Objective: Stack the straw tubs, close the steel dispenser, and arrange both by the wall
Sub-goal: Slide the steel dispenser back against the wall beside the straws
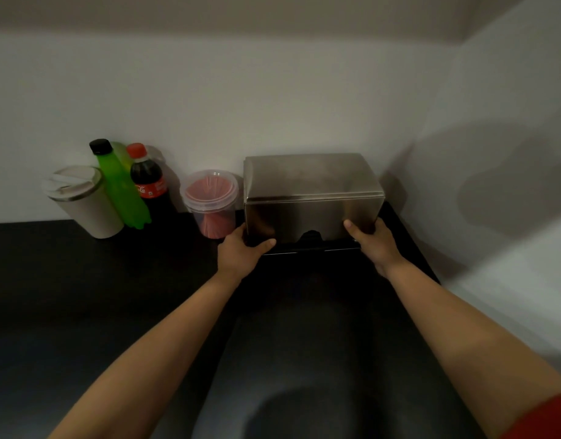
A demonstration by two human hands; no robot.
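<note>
**Both hands on the steel box at the wall corner**

The light is dim, and the low front of the brushed steel box dispenser is lost in shadow: a dark slot shows between the hands, its contents unreadable. The lid lies flat and shut on top. The left hand grasps the lower left front corner, the right hand the lower right; fingers behind the box are hidden.

The dispenser sits on the black counter, backed near the white wall. Just beside it on the left stand the clear plastic tubs, nested and holding red straws. Farther left: a cola bottle, a green drink bottle and a cream lidded tumbler.
</note>
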